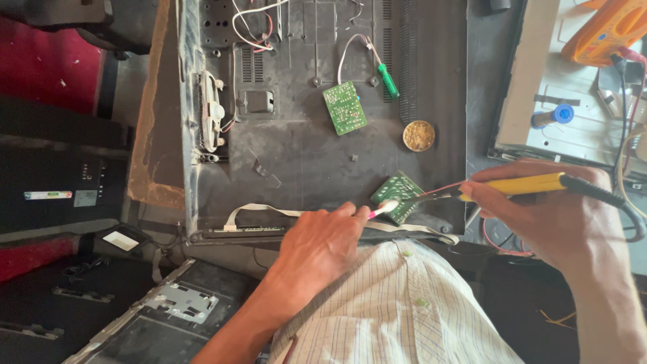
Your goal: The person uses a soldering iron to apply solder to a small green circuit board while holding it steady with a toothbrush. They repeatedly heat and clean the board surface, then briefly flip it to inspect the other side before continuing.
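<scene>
At far left we see a dark panel [64, 182] beside the dusty black back cover [303, 155] of an opened appliance. On the cover lie a green circuit board [344, 108], a green-handled screwdriver [387, 79] and a small round tin [418, 135]. Our left hand [317, 249] pinches a pink-handled brush [382, 209], its white bristles touching a second small green circuit board [399, 195] at the cover's lower edge. Our right hand [539, 209] closes around a yellow soldering iron [526, 184], tip resting at that board. An orange meter [606, 30] sits at upper right.
</scene>
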